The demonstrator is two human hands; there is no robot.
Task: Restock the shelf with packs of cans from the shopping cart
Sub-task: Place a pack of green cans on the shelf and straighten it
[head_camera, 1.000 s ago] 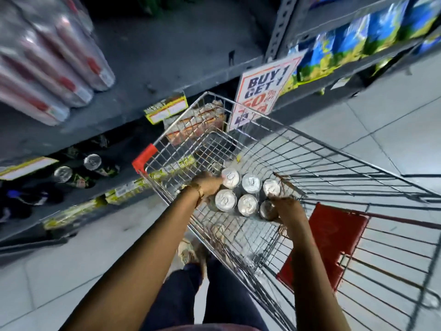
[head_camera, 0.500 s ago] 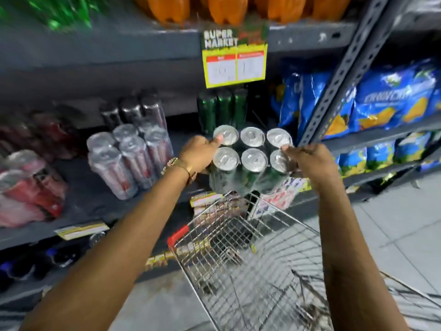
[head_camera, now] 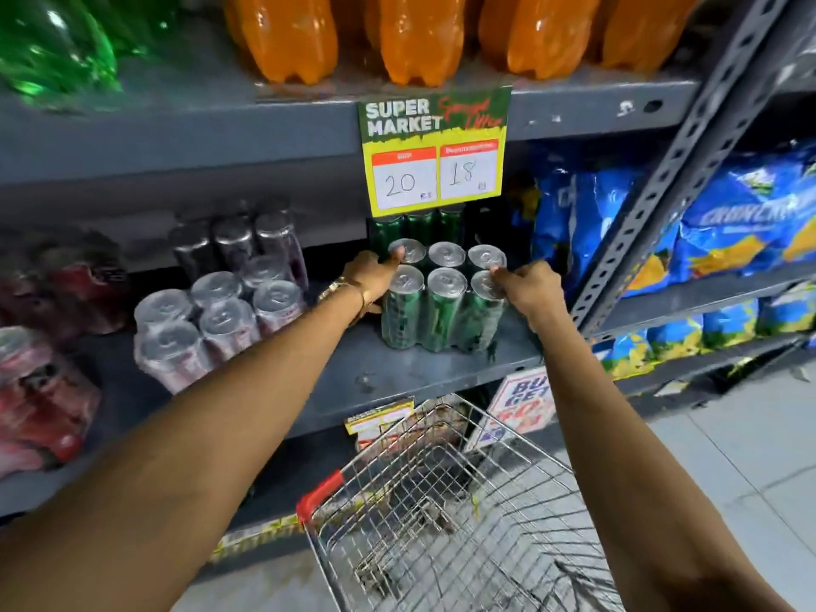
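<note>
A shrink-wrapped pack of green cans (head_camera: 441, 302) with silver tops stands on the grey shelf (head_camera: 424, 368), in front of another row of green cans (head_camera: 415, 225). My left hand (head_camera: 371, 280) grips the pack's left side, thumb on a can top. On the right side, my right hand (head_camera: 527, 289) holds the pack with fingertips on the top of the near right can. The wire shopping cart (head_camera: 446, 510) with a red corner guard sits below the shelf; no packs show in the part of the basket in view.
Packs of silver-topped cans (head_camera: 212, 320) and red packs (head_camera: 39, 390) stand on the shelf to the left. A yellow price sign (head_camera: 435, 152) hangs above. Orange bottles (head_camera: 419, 33) fill the upper shelf. Blue snack bags (head_camera: 728, 227) sit beyond a grey upright (head_camera: 671, 170) to the right.
Both hands lifted the green can pack out of the cart, carried it up and forward, and it now rests on the shelf. The view swung up from the cart to the shelf.
</note>
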